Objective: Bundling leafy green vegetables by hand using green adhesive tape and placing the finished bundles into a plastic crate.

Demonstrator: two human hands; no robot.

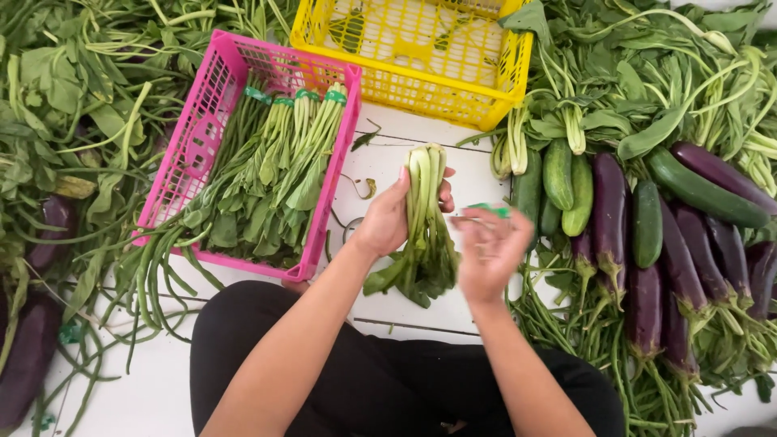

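My left hand (387,220) is clamped round the pale stems of a bunch of leafy greens (425,235), held upright just right of the pink crate (212,121). My right hand (488,251) pinches a green tape strip (489,210) beside it. I judge the bunch light, limp and easily bruised; the firm stalks are the place to hold. Below lies white floor (388,162), with aubergines (611,214) and cucumbers (558,174) further right.

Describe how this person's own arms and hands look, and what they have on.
Both forearms are bare to the bottom edge of the picture: no sleeves, gloves, watch or bracelets show. The left hand is sharp, with bare fingers and no ring visible. The right hand is motion-blurred, so rings or nails there cannot be told. Below the arms, the lap is covered by black trousers.
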